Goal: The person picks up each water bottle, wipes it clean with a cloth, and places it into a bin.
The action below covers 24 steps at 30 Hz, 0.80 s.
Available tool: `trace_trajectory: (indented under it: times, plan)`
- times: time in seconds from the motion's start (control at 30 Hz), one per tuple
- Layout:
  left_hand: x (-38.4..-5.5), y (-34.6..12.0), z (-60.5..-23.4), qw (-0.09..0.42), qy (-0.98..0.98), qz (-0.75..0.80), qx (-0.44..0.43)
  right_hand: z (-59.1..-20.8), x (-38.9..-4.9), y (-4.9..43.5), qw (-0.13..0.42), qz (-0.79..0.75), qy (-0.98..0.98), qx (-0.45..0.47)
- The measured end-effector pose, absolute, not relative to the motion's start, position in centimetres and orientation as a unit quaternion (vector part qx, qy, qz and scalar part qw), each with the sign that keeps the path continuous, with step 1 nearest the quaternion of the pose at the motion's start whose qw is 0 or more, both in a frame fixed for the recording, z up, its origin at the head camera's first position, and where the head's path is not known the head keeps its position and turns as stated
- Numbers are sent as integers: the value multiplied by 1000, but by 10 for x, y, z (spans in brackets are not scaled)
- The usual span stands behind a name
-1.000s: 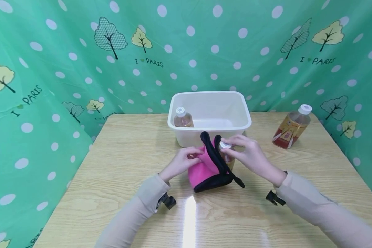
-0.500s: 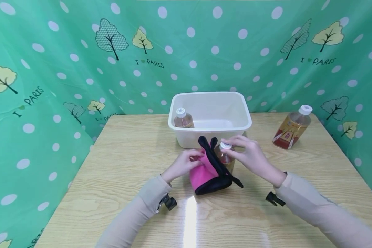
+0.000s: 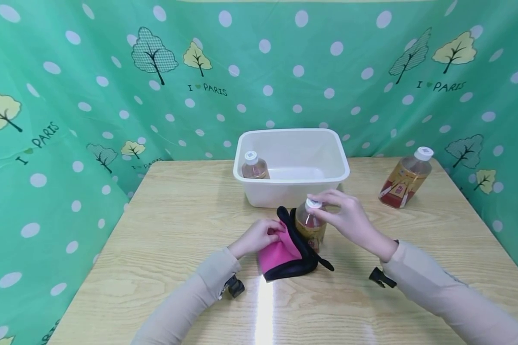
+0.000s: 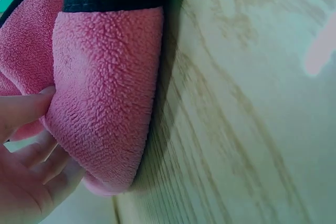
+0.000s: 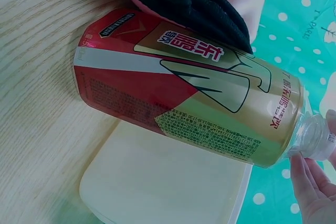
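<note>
My left hand (image 3: 259, 235) pinches a pink fleece cloth with a black border (image 3: 280, 254); in the left wrist view the pink cloth (image 4: 107, 82) is bunched between thumb and fingers. Just right of it, a drink bottle with a gold and red label (image 3: 311, 226) stands upright on the table. Thumb and fingers of my right hand (image 3: 343, 211) grip this bottle at its white cap. Seen from the right wrist, the bottle (image 5: 184, 87) shows its whole label, and the cloth's black edge (image 5: 194, 11) lies against its side.
Behind the hands stands a white plastic bin (image 3: 293, 194). A second bottle (image 3: 255, 167) is inside it at the left. A third bottle (image 3: 406, 177) stands on the table's right side. A green dotted curtain (image 3: 302, 72) hangs behind the wooden table (image 3: 168, 211).
My left hand has drawn the cloth down and slightly left, so more of the bottle's label shows. The right hand keeps its grip at the cap and has hardly moved.
</note>
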<state>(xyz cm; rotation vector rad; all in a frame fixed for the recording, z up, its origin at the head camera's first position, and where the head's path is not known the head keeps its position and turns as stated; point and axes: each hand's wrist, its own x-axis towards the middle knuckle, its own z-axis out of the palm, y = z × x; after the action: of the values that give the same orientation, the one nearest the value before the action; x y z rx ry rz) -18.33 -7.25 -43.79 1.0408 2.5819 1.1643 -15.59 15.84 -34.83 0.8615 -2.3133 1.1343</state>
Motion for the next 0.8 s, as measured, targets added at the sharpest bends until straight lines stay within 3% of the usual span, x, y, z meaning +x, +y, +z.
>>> trace_trajectory:
  times: [0.8]
  plan:
    - [-176, -74, -397, 40, 829, 463, 313, -348, -156, 158, 211, 406, -834, 308]
